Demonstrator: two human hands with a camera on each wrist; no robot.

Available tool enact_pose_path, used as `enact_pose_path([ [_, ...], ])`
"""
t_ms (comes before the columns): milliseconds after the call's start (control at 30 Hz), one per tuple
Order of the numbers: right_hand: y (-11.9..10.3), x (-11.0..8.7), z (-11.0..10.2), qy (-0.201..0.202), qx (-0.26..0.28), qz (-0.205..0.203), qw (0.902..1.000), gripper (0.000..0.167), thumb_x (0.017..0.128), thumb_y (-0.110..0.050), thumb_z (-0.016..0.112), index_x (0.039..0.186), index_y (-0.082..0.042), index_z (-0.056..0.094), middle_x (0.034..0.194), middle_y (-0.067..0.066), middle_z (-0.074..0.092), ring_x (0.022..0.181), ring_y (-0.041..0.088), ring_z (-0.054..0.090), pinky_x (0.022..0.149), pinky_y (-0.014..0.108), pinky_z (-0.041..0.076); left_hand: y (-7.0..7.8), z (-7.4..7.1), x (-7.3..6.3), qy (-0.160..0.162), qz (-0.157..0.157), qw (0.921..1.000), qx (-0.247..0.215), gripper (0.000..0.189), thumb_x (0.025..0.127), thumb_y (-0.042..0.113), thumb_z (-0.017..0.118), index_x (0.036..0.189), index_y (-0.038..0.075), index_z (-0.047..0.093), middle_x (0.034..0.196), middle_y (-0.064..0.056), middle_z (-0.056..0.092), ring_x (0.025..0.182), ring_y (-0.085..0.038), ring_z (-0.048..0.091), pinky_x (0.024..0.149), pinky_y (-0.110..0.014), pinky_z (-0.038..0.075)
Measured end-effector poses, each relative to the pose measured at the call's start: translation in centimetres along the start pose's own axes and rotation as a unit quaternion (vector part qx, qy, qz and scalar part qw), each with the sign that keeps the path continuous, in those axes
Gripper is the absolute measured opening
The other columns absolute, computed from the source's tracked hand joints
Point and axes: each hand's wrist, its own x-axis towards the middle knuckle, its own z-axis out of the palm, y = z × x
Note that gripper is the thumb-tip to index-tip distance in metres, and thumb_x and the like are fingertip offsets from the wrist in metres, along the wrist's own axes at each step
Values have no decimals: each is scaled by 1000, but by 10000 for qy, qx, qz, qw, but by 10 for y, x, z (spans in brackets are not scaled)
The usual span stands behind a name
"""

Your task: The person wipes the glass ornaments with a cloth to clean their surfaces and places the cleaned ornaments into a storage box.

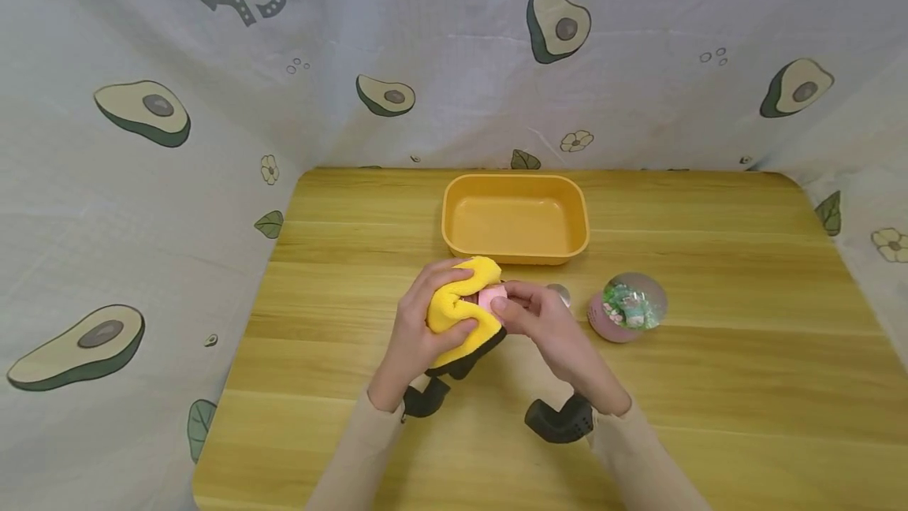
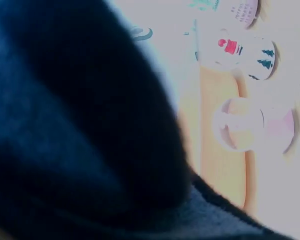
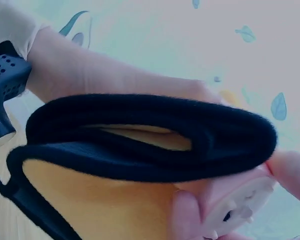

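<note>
My left hand point(image 1: 417, 330) grips a folded yellow cloth point(image 1: 448, 307) with a dark edge, at the middle of the table. Tucked into its fold is a pink snow globe point(image 1: 492, 296); its dome is hidden by the cloth. The fingers and thumb of my right hand point(image 1: 546, 330) hold that globe by its pink base. In the right wrist view, the base's pale underside point(image 3: 242, 207) faces outward beside the cloth's dark border point(image 3: 155, 167). Dark cloth fills much of the left wrist view.
A yellow-orange tray point(image 1: 514, 252) stands just beyond my hands. Right of my right hand is another snow globe point(image 1: 627, 307) with a pink base. A clear dome point(image 1: 562, 292) shows partly behind that hand. The left wrist view shows a globe with a red figure and trees point(image 2: 262, 60).
</note>
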Motion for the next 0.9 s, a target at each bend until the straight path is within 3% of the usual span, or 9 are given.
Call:
enact_pose_path([
  [133, 0, -2, 2, 51, -263, -256, 9993, 39, 95, -14, 58, 125, 10, 53, 114, 18, 60, 100, 23, 61, 84, 30, 51, -2, -2, 1, 20, -14, 10000, 3, 43, 90, 36, 65, 115, 3, 56, 122, -18, 55, 109, -32, 55, 90, -38, 48],
  [267, 1, -3, 6, 257, -559, -843, 9945, 40, 91, -7, 63, 126, 9, 52, 114, 18, 58, 101, 21, 59, 82, 26, 52, -3, -4, 3, -30, 15, 10000, 73, 41, 91, 37, 63, 114, 4, 57, 122, -17, 55, 110, -32, 55, 89, -38, 48],
  [367, 5, -3, 9, 401, -841, -1576, 9831, 40, 88, 0, 66, 124, 11, 53, 113, 18, 58, 99, 19, 58, 83, 25, 51, -4, -5, 4, -74, 22, 9999, 91, 39, 92, 37, 62, 113, 5, 57, 122, -17, 55, 110, -32, 55, 89, -38, 48],
  [467, 9, -2, 11, 508, -1167, -2395, 9625, 40, 87, -1, 68, 122, 11, 54, 113, 19, 59, 99, 19, 58, 84, 26, 51, -4, -7, 4, -109, -35, 9999, 44, 37, 92, 37, 61, 112, 5, 59, 122, -16, 55, 110, -32, 55, 89, -38, 48],
  [600, 16, 1, 12, 752, -1913, -3306, 9211, 44, 91, -25, 65, 120, 8, 57, 112, 17, 61, 97, 20, 58, 85, 25, 51, -4, -9, 4, -114, -253, 9996, -91, 38, 92, 38, 62, 110, 6, 60, 123, -16, 55, 110, -31, 55, 88, -37, 47],
  [700, 20, 6, 12, 961, -2583, -4001, 8740, 48, 94, -35, 59, 116, 7, 59, 111, 17, 61, 95, 24, 59, 87, 23, 48, -5, -10, 2, -93, -484, 9985, -239, 40, 91, 40, 62, 110, 5, 61, 123, -16, 56, 111, -31, 55, 87, -35, 47],
  [833, 22, 13, 13, 1011, -3000, -4973, 8078, 39, 96, -27, 57, 111, 9, 60, 109, 20, 59, 96, 30, 57, 93, 24, 44, -7, -12, 1, -105, -744, 9959, -504, 40, 90, 38, 63, 112, 5, 60, 125, -15, 55, 112, -30, 54, 87, -35, 47],
  [900, 24, 16, 12, 984, -3054, -5333, 7827, 32, 96, -21, 58, 108, 9, 62, 108, 21, 59, 97, 32, 57, 96, 27, 43, -7, -12, 0, -122, -805, 9949, -596, 40, 90, 37, 63, 113, 4, 60, 126, -14, 55, 113, -30, 53, 87, -35, 47],
])
